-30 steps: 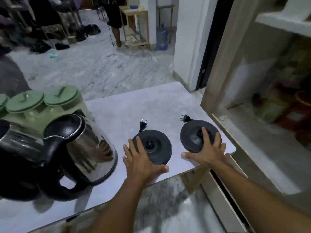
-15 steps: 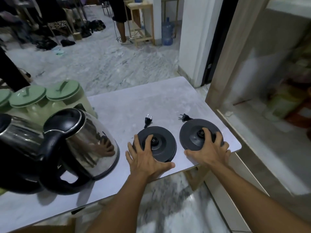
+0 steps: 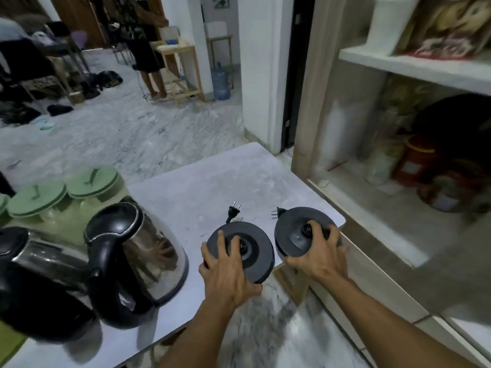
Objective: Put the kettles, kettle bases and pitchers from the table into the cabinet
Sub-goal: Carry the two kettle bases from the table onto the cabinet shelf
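Gripping a black kettle base in each hand, the person stands at the near right corner of the table [image 3: 212, 181]. The left hand [image 3: 228, 272] has its fingers spread over the top of the left kettle base [image 3: 255, 251] with the thumb curled under the near rim; the right hand [image 3: 318, 253] clamps the right kettle base [image 3: 292, 229] the same way. Each base trails a short cord ending in a plug [image 3: 233, 208], lying just behind it on the tabletop. I'd say the right base is already tilted up off the surface, the left barely so.

To do this lift well, I'd raise both discs level, let the plugs come clear of the table before swinging right, and keep the cords from snagging the table edge on the way to the open cabinet shelf [image 3: 385, 221], where jars already crowd the back.

Beside the left hand stand two steel kettles [image 3: 148, 248] with black handles, and behind them the green-lidded pitchers [image 3: 93, 179], all waiting on the table.

Compared with half a second ago, the hands have gone from lying flat on the discs to closing round their rims, the bases have slid toward the near edge, and the view has lifted to show more of the cabinet.
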